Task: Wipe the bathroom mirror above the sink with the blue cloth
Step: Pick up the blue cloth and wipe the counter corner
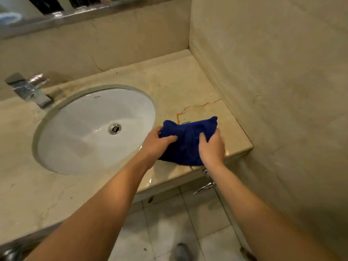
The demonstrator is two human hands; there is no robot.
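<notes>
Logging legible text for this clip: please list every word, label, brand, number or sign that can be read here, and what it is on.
None can be read.
Sink: a small grey mark on the inner back wall of the basin, possibly a brand, too small and blurred to read.
Blue cloth, tap, countertop: no text visible.

The mirror (pixel 28 14) is cut off by the top edge, my hands cover part of the cloth (pixel 188 140), and the tap (pixel 28 87) is blurred.
</notes>
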